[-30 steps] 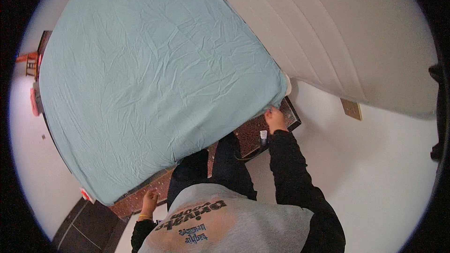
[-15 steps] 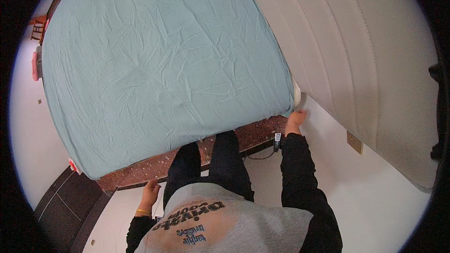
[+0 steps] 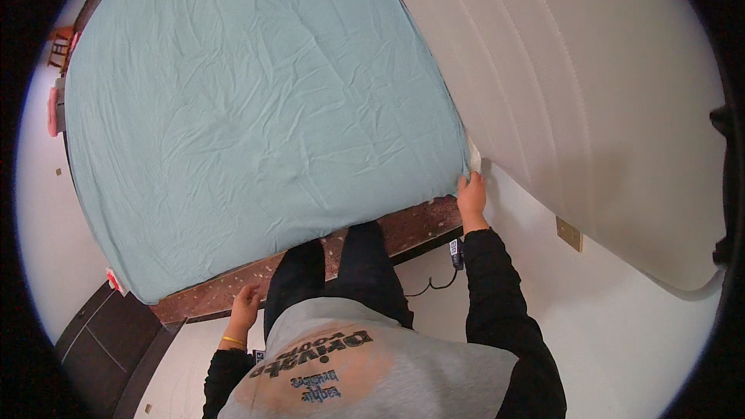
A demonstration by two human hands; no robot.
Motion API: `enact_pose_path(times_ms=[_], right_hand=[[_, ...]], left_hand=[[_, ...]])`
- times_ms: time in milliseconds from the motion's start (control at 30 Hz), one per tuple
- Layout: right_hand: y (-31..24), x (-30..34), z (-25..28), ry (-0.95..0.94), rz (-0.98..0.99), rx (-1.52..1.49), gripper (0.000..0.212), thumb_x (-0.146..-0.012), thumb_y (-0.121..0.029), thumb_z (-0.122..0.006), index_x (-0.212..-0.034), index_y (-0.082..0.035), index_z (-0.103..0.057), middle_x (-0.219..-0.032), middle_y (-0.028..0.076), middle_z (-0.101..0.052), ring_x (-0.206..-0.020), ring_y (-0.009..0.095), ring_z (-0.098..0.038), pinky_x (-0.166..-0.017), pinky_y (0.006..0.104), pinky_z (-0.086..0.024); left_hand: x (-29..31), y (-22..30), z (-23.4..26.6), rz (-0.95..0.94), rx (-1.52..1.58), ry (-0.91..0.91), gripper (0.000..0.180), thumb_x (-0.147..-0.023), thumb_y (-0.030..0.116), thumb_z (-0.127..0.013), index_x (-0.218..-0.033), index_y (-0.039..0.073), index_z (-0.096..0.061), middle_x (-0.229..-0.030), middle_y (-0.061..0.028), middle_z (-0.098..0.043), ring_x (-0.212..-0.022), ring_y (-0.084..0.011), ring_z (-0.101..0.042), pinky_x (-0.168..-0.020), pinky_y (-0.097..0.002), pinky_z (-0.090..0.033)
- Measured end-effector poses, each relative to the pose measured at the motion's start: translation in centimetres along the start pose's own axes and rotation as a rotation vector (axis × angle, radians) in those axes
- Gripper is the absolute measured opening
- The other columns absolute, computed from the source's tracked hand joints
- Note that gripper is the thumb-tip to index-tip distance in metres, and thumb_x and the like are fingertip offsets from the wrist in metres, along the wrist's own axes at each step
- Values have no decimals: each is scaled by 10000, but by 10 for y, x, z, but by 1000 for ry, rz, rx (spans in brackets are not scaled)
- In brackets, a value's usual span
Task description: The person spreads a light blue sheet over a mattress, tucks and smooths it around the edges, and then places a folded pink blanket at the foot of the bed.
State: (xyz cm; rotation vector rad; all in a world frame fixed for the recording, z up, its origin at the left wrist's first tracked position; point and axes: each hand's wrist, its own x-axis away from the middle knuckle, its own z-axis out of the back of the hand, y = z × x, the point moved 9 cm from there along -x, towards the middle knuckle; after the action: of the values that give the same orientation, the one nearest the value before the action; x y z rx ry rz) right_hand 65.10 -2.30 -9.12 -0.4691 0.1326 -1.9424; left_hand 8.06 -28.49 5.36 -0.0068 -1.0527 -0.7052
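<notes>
Right at the sheet's near-right corner: right hand, fingertips on the blue sheet. Grip narrow, but cannot tell whether cloth is pinched or only pressed. Sheet spreads from that hand toward ten o'clock, creased over the bed; near edge runs off to eight, side edge to eleven. Far end out of view, so long axis unconfirmed. Pale patch, probably mattress, peeks out just beyond the fingers at twelve.

Left hand well apart, at eight o'clock from the right: fingers loosely parted, nothing seen in them, near the speckled red-brown bed ledge. Right hand clearly the nearer to the corner.

Further out: pale padded panel at one to two; black plug with cable at six; wall plate at four.
</notes>
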Motion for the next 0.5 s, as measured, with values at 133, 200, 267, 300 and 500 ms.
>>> enact_pose_path(times_ms=[133,200,267,300,500], right_hand=[[42,-13,-4,6,-198,-45,295,-789,-221,-458,-898,45,-525,-906,223,-539,-846,372,-518,-742,432,-413],[63,-20,-11,-30,-300,-99,298,-784,-217,-453,-852,56,-549,-867,231,-558,-798,376,-537,-722,439,-420],[65,-34,-17,-56,-225,16,289,-769,-218,-460,-808,48,-568,-851,234,-565,-770,371,-544,-707,440,-425],[70,-39,-23,-90,-234,75,286,-761,-218,-464,-786,43,-577,-843,236,-569,-757,369,-548,-700,441,-427],[100,-76,-80,-249,-307,316,291,-751,-238,-490,-923,-37,-610,-956,166,-578,-939,344,-513,-785,394,-423]], left_hand=[[3,-3,-3,-13,126,-24,228,-783,25,-471,-1008,11,-505,-782,-68,-570,-738,-146,-551,-666,-252,-436],[7,-8,-5,-20,78,-35,225,-784,18,-456,-1004,11,-503,-774,-70,-567,-737,-146,-549,-672,-254,-435],[12,-14,-6,-27,147,-49,222,-781,4,-452,-997,11,-504,-779,-76,-566,-744,-153,-550,-677,-259,-436],[15,-23,-8,33,173,-47,221,-780,-3,-450,-993,11,-505,-782,-78,-565,-748,-156,-550,-680,-262,-437],[23,-34,-13,18,138,-9,230,-781,7,-491,-1010,-10,-499,-795,-99,-575,-801,-177,-569,-715,-286,-445]])
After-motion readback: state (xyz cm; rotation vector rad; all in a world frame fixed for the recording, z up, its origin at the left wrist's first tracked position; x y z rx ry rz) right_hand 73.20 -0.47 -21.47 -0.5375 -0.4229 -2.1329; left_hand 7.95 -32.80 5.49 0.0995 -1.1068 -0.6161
